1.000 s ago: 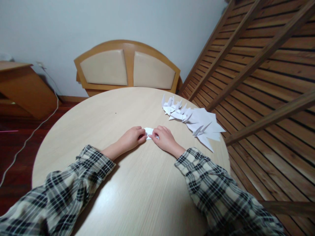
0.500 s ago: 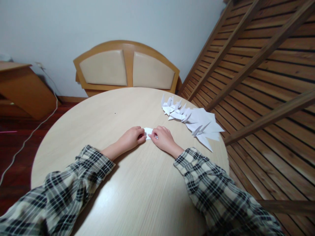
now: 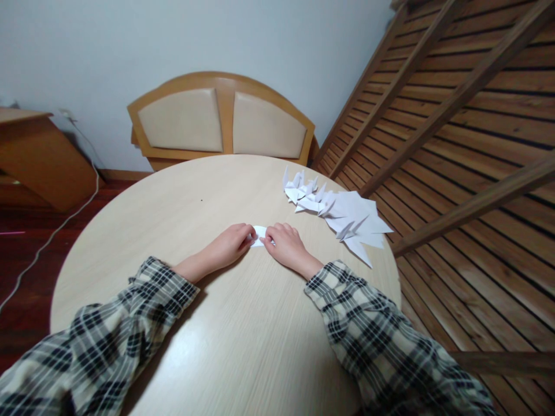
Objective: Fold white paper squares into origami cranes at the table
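Head view, looking down on a round pale-wood desk (image 3: 243,335). The left grip (image 3: 229,245) and the right grip (image 3: 284,245), both in plaid sleeves (image 3: 373,323), meet near the desk's middle with fingers curled onto a small folded white paper (image 3: 259,234) that lies on the surface between them. To the right, well apart from the grips, lies a cluster of folded paper figures (image 3: 306,193) touching loose white sheets (image 3: 359,211) near the desk's edge. Beyond the far edge stands a padded wooden chair (image 3: 221,118); slatted wooden panelling (image 3: 455,144) fills the right side.
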### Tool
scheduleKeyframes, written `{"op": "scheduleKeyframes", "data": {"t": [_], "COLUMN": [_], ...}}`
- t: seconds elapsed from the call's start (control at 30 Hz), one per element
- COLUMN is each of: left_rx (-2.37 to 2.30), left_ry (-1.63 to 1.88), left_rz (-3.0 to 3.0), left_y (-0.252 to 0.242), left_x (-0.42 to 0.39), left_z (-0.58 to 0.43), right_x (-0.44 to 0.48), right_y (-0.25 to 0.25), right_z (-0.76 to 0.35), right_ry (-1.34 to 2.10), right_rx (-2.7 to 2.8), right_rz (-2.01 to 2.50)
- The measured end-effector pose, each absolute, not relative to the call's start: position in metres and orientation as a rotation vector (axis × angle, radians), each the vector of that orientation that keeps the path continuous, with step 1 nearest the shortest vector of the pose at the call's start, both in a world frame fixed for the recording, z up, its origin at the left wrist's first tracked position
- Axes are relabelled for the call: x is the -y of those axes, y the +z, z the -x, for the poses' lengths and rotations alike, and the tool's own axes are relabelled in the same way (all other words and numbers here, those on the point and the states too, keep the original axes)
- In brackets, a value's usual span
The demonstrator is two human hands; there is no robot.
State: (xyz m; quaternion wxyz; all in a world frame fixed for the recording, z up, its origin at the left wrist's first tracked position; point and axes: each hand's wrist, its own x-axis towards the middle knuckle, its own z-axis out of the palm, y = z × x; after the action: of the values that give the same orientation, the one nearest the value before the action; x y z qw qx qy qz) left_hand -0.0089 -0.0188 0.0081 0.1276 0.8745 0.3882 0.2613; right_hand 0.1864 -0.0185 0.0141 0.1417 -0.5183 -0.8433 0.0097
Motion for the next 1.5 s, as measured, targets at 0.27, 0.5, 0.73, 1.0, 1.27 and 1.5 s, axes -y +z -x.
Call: {"op": "scheduleKeyframes", "data": {"t": [0.27,0.5,0.73,1.0,1.27,1.5], "left_rx": [-1.029,-0.988,-0.996,-0.988,-0.953,-1.048], "left_ry": [0.731,0.699,0.696,0.639,0.632,0.629], "left_rz": [-2.586,-2.612,-2.585,-2.546,-2.537,-2.483], "left_y": [0.007,0.002,0.003,0.01,0.008,0.019], "left_x": [0.021,0.019,0.018,0.02,0.017,0.021], "left_z": [0.014,0.019,0.018,0.02,0.024,0.016], "right_x": [0.021,0.022,0.024,0.019,0.026,0.03], "right_y": [0.007,0.005,0.005,0.007,0.009,0.008], "right_z": [-0.189,-0.194,-0.2,-0.214,-0.206,-0.19], "right_ry": [0.028,-0.041,-0.129,-0.022,0.035,-0.07], "right_rx": [2.38,2.369,2.423,2.5,2.327,2.293], "right_rz": [1.467,1.491,1.479,1.36,1.406,1.549]}}
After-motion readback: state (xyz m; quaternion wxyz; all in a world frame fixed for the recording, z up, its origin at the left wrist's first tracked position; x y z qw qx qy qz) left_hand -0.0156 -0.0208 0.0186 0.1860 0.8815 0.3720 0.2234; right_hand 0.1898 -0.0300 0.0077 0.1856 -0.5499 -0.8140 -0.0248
